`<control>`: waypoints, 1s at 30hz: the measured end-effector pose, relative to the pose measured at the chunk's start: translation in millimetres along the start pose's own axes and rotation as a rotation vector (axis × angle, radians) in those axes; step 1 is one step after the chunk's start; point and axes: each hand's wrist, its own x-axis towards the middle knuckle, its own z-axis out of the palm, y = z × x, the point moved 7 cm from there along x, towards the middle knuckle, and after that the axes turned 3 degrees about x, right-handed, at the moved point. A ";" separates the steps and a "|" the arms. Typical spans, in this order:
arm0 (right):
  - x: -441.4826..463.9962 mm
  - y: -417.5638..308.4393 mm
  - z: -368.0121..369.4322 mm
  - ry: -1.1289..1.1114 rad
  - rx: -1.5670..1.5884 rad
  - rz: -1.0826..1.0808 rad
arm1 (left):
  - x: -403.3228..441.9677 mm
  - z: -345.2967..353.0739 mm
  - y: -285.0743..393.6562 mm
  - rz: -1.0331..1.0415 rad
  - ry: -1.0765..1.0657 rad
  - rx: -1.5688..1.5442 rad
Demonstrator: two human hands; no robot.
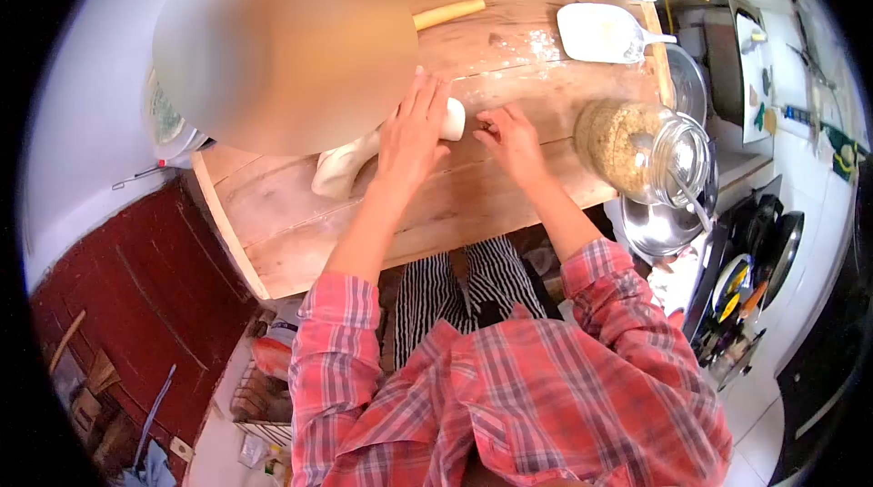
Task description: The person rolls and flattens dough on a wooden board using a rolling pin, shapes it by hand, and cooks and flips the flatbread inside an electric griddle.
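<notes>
A long roll of pale dough [338, 169] lies on the wooden board [291, 237], its cut-looking end showing right of my left hand [414, 128]. That hand rests flat across the dough with its fingers stretched out. Just right of the dough's end, my right hand [512, 141] hovers near the board, its thumb and fingers bent toward each other. Whether anything small is between those fingertips cannot be made out. A blurred round patch hides the board's upper left.
A glass jar of crumbly brown filling [627, 146] lies at the right with a spoon handle in its mouth. Behind are a white scoop [602, 33], a rolling pin [450, 13] and scattered flour. Metal bowls [657, 225] stand past the right edge.
</notes>
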 end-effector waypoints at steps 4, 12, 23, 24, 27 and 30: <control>-2.7 3.5 0.1 -0.022 -0.072 -0.031 | 3.1 18.9 -12.6 -0.040 -0.116 -0.053; -7.1 -12.4 15.4 -0.120 1.240 0.552 | -23.0 -10.1 -52.8 -0.342 0.130 -0.811; -8.0 -30.5 22.3 -0.200 1.573 0.560 | -36.0 -9.4 -58.1 -0.289 0.184 -0.912; -8.4 -32.0 20.9 -0.188 1.590 0.563 | -36.8 -9.1 -58.0 -0.290 0.187 -0.933; -9.0 -31.7 19.7 -0.179 1.593 0.549 | -38.1 -10.1 -58.0 -0.282 0.204 -0.905; -8.9 -30.5 18.6 -0.179 1.542 0.532 | -38.8 -8.1 -59.3 -0.266 0.215 -0.885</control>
